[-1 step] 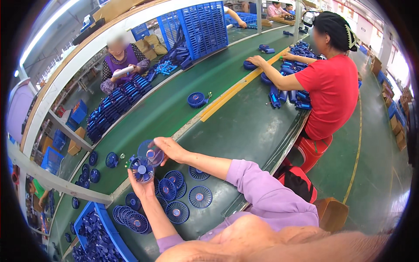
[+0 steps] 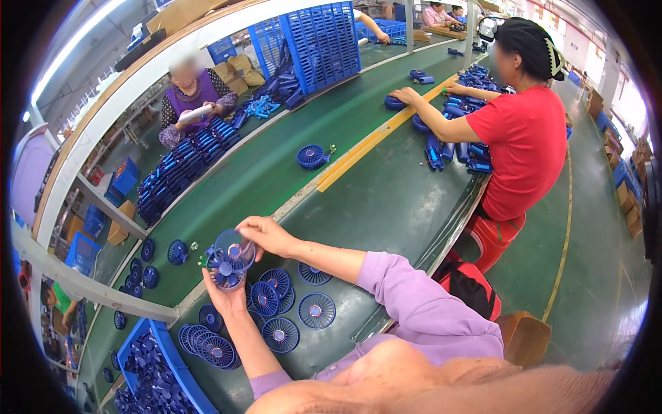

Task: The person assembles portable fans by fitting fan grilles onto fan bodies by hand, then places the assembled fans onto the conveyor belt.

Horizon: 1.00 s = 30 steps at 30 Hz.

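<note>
My left hand (image 2: 224, 295) holds a blue fan head (image 2: 222, 268) from below, its blades facing up. Over it my right hand (image 2: 267, 234) presses a round blue fan grille (image 2: 234, 247), fingers curled on the grille's far rim. Both hands hover above the green belt (image 2: 372, 200). Just below them lie several loose blue grilles (image 2: 276, 314) in a cluster on the belt.
A blue crate (image 2: 148, 376) of fan blades sits at lower left. A finished fan head (image 2: 312, 156) rides mid-belt. A person in red (image 2: 524, 131) works at the right among blue parts; another person in purple (image 2: 193, 90) sits across. A big blue crate (image 2: 324, 41) stands far back.
</note>
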{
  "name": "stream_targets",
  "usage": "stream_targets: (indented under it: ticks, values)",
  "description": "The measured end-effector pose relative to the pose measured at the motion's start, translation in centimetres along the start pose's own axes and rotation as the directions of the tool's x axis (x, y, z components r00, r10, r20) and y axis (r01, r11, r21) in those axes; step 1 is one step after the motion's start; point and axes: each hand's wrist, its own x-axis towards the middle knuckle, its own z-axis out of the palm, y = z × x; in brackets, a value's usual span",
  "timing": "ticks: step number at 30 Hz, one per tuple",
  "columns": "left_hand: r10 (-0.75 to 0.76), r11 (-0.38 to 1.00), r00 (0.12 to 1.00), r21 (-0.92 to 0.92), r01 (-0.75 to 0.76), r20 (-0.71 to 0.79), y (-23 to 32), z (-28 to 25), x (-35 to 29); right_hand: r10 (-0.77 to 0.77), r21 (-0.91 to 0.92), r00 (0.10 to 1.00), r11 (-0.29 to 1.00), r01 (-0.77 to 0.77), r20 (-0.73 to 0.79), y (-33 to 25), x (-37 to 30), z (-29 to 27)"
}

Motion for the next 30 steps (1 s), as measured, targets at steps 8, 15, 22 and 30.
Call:
stream_targets:
  ticks: [8, 15, 22, 30]
  values:
    - [-0.063, 0.998, 0.985, -0.014, 0.066, 0.16, -0.6, 1.9, -2.3, -0.029, -0.217, 0.998, 0.975, 0.04, 0.056, -0.5, -1.3, 1.1]
    - [-0.154, 0.983, 0.982, -0.084, 0.163, 0.106, -0.8, 1.0, -1.7, -0.058, -0.406, 0.997, 0.911, 0.073, 0.051, 1.6, -0.2, -0.6]
    - [-0.129, 0.979, 0.991, -0.15, 0.134, 0.042, 0.1, 2.7, -1.8, 0.027, -0.498, 0.999, 0.866, -0.043, -0.039, -0.5, 0.4, -2.9]
    - [-0.006, 0.994, 0.992, -0.11, 0.019, 0.125, 2.2, -0.3, -1.2, 0.163, -0.779, 0.864, 0.534, 0.329, 0.477, 0.7, -0.4, -3.2]
